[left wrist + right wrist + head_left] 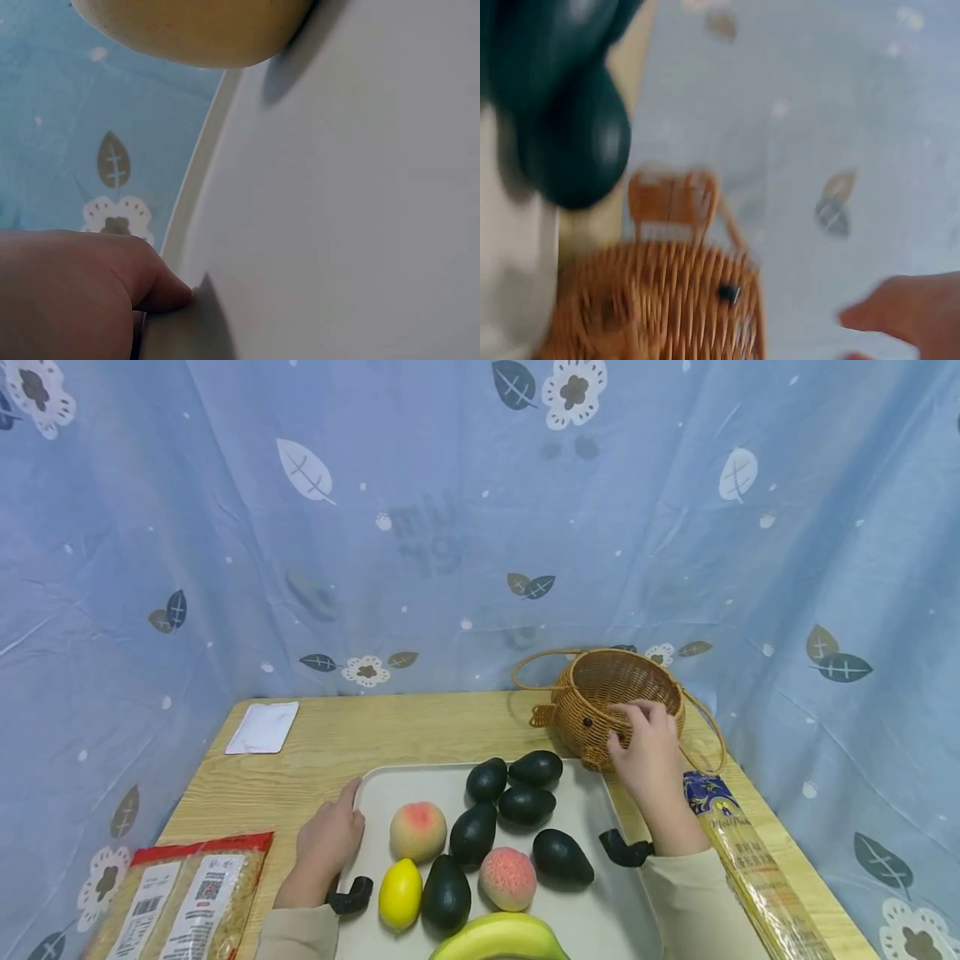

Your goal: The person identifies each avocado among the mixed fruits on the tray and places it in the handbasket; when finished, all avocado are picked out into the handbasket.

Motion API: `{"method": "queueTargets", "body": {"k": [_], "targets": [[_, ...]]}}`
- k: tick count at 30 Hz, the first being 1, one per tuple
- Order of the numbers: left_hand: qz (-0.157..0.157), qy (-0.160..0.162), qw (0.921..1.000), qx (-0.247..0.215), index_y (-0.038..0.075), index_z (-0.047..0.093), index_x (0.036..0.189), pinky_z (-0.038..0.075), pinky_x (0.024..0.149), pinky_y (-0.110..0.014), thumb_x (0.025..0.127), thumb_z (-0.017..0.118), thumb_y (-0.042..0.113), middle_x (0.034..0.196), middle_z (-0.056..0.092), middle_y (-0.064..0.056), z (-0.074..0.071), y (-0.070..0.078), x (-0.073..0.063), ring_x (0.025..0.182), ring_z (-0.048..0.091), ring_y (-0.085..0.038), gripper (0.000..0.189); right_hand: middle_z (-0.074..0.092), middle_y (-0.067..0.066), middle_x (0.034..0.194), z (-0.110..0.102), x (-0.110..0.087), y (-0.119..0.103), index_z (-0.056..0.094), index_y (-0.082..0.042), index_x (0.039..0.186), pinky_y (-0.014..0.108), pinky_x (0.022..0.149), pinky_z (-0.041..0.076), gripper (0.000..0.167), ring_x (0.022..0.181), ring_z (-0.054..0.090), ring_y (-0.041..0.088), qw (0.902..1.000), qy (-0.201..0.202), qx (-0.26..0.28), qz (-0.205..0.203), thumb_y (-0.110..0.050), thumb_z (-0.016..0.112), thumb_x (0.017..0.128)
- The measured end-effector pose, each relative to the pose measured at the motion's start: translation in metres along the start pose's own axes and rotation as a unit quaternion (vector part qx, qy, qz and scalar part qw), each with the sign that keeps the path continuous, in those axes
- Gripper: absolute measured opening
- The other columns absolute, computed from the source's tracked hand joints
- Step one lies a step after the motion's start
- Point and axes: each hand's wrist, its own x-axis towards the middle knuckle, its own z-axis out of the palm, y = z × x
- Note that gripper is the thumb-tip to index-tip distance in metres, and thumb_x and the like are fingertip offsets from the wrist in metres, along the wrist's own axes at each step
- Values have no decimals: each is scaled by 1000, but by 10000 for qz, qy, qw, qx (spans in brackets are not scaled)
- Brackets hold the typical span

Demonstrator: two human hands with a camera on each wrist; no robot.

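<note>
My left hand [330,831] grips the left rim of a white tray [420,768], its thumb over the edge in the left wrist view. On the tray lie several dark avocados [472,835], two peaches [417,832], a yellow lemon [401,894] and a banana [501,937]. Beyond its far right corner stands a brown wicker basket [573,727] with looped handles, shaped like an animal. Over the basket's front rim is my right hand [651,760], fingers loosely bent and apart, with nothing between them. The right wrist view is blurred and shows its fingertips beside the basket.
A gold-and-blue pasta packet [757,868] lies right of the tray, beside my right forearm. At the front left is a clear, red-edged food bag [187,897]. A white packet [262,728] rests at the back left. Blue patterned curtains [420,527] enclose the wooden table [337,727].
</note>
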Motion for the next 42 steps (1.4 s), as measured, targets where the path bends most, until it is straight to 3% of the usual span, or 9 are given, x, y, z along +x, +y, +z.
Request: {"method": "queueTargets", "body": {"k": [4,7,10,17,24,27,34,38,42], "targets": [[32,24,10000,25,5,41,158,50,60,-46,102,53,16,102,67,-24,2,1,-2,80,61,-31,59,63,20,120,2,-34,-15,73,-5,124,57,84,51,31,107,61,41,9907,-1302,298,-245,-9,78,93],[45,-5,10000,50,3,41,158,50,59,-45,101,53,16,97,67,-21,5,3,-7,79,61,-30,59,66,15,118,4,-57,-15,72,-9,127,55,85,54,35,105,66,37,9685,-2416,581,-187,-18,80,94],[82,-23,10000,41,2,40,158,47,55,-40,102,52,15,90,64,-18,8,5,-10,74,58,-27,59,64,15,123,7,-75,-10,70,-11,131,57,91,53,45,112,66,39,9468,-3123,768,-101,-26,83,91],[119,41,9999,24,4,40,158,44,55,-38,103,51,16,88,62,-15,10,7,-7,74,55,-26,58,63,16,128,18,-88,-2,69,-13,135,59,93,51,49,113,64,38,9196,-3697,1307,-223,-34,80,92],[163,63,9998,53,3,40,158,43,53,-38,102,50,17,85,61,-15,7,5,-6,72,55,-26,58,63,21,138,27,-99,-3,63,-10,142,64,97,46,54,126,58,44,8931,-4059,1938,29,-33,78,96],[172,63,9998,53,3,39,159,43,52,-38,102,49,17,84,60,-15,5,3,-6,71,55,-26,59,61,19,141,31,-103,-4,61,-11,144,63,99,46,56,128,57,42,8919,-4043,2024,75,-35,78,95],[127,36,9999,53,5,38,160,43,53,-38,103,50,17,90,63,-17,1,1,-4,73,56,-26,59,66,14,133,34,-99,-9,66,-14,138,55,94,50,52,121,62,35,9108,-3735,1759,73,-40,78,94],[94,-1,9999,72,5,39,160,43,53,-38,102,50,17,90,64,-17,0,-1,-2,73,57,-27,60,65,13,136,27,-84,-12,67,-15,136,58,99,48,52,125,60,37,9294,-3324,1600,65,-39,81,92],[78,-28,9999,67,5,39,160,43,53,-37,103,50,17,87,62,-15,1,-1,-2,72,56,-26,60,65,15,135,10,-62,-13,67,-15,136,58,94,51,54,119,64,38,9577,-2623,1185,-59,-36,84,89]]}}
